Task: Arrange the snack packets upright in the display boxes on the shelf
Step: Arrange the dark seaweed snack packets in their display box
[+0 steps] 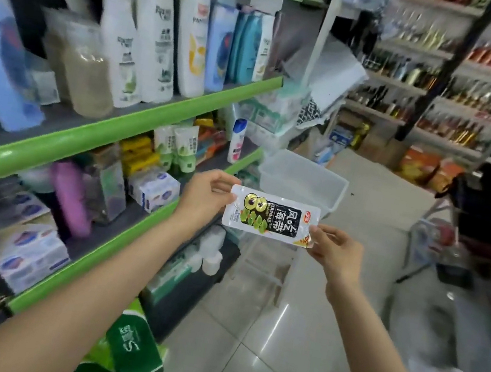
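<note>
A white snack packet (pixel 269 217) with a black label and green print is held flat, lying sideways, out over the aisle floor. My left hand (pixel 206 197) pinches its left end between thumb and fingers. My right hand (pixel 336 251) pinches its lower right corner. Both arms are stretched forward. The packet hangs just right of the green-edged shelf (pixel 166 106). No display box shows clearly in this view.
The left shelving holds shampoo bottles (pixel 152 35), tubes and boxed soaps. A clear plastic bin (pixel 302 179) stands on the tiled floor behind the packet. Green tissue packs (pixel 132 353) sit low by the shelf. Bottle shelves fill the back right; dark clutter is at the right.
</note>
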Demonstrator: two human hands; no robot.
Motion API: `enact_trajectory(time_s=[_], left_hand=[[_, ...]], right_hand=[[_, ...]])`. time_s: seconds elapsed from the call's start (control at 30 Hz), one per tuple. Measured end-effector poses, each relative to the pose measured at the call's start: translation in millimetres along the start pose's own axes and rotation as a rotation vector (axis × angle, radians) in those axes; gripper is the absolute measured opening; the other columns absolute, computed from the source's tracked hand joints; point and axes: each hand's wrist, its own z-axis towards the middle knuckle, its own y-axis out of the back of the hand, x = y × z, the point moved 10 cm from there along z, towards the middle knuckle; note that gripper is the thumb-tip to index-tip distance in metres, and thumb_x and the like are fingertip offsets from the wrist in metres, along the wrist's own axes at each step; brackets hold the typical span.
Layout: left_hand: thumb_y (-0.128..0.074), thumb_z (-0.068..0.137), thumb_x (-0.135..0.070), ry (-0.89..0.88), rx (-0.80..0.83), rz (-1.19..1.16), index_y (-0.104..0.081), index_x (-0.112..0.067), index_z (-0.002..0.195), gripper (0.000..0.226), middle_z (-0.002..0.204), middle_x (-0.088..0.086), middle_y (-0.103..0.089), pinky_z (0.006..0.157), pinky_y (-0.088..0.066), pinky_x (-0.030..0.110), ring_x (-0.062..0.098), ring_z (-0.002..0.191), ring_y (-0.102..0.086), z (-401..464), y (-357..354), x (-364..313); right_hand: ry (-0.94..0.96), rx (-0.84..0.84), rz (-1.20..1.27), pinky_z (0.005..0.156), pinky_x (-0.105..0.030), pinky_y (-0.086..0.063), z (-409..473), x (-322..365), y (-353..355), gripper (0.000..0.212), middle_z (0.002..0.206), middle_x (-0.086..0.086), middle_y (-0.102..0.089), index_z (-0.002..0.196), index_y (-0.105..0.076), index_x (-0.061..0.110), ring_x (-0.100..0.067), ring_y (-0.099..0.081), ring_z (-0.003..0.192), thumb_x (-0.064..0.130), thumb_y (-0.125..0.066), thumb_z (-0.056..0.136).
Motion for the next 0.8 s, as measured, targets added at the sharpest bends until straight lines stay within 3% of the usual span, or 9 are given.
enact_trajectory(time_s=[0.1, 0.27, 0.4, 0.5, 0.7, 0.8], left_hand=[[-0.062, 0.082, 0.007, -0.016, 0.044, 0.02, -0.064, -0.017, 0.088, 0.025, 0.09, 0.001, -0.067, 0.074, -0.054, 0.032, 0.015, 0.079, -0.064, 63.3, -39.6, -6.1], [-0.059, 0.083, 0.012, 0.036, 0.12, -0.04, -0.064, -0.009, 0.092, 0.023, 0.085, 0.003, -0.066, 0.075, -0.055, 0.043, 0.023, 0.08, -0.064, 159.7, -112.1, 4.1], [-0.062, 0.082, 0.007, 0.077, 0.132, -0.013, -0.064, -0.02, 0.082, 0.027, 0.091, 0.002, -0.069, 0.069, -0.057, 0.039, 0.023, 0.084, -0.066, 240.0, -167.9, 24.1], [-0.063, 0.081, 0.009, 0.135, 0.101, -0.031, -0.064, -0.015, 0.086, 0.024, 0.088, 0.003, -0.067, 0.062, -0.057, 0.035, 0.025, 0.079, -0.065, 298.3, -206.6, 39.8], [-0.061, 0.083, 0.009, 0.292, 0.03, -0.002, -0.064, -0.011, 0.095, 0.024, 0.089, 0.003, -0.065, 0.051, -0.048, 0.021, 0.017, 0.074, -0.063, 394.3, -267.7, 83.4], [-0.06, 0.081, 0.011, 0.369, 0.017, 0.02, -0.063, -0.011, 0.097, 0.028, 0.085, 0.003, -0.061, 0.054, -0.049, 0.023, 0.018, 0.074, -0.061, 435.1, -288.3, 119.1]], right_hand=[[0.005, -0.039, -0.004, 0.049, -0.012, -0.05, 62.5, 4.3, 11.1, 0.003, 0.066, -0.008, -0.058, 0.089, -0.063, 0.0, 0.0, -0.053, 0.042, 0.002, -0.062, 0.086], [-0.009, -0.089, -0.028, 0.053, -0.015, -0.052, 163.5, -4.2, 31.6, 0.003, 0.071, -0.013, -0.063, 0.086, -0.066, 0.002, -0.016, -0.058, 0.057, 0.003, -0.063, 0.086], [-0.025, -0.1, -0.03, 0.052, -0.015, -0.052, 255.8, -12.6, 42.8, 0.007, 0.07, -0.013, -0.062, 0.09, -0.066, -0.001, -0.016, -0.056, 0.058, 0.004, -0.064, 0.085], [-0.033, -0.077, -0.056, 0.052, -0.016, -0.052, 331.8, -17.4, 46.8, 0.004, 0.065, -0.01, -0.06, 0.086, -0.066, 0.0, -0.013, -0.055, 0.053, 0.003, -0.065, 0.084], [-0.104, 0.032, -0.224, 0.063, -0.035, -0.055, 472.7, -47.3, 43.0, 0.01, 0.072, -0.015, -0.065, 0.085, -0.068, 0.008, -0.024, -0.06, 0.063, 0.001, -0.065, 0.08], [-0.148, 0.087, -0.284, 0.07, -0.037, -0.056, 526.4, -72.7, 31.1, 0.019, 0.072, -0.011, -0.066, 0.083, -0.066, 0.017, -0.025, -0.063, 0.067, -0.001, -0.061, 0.078]])
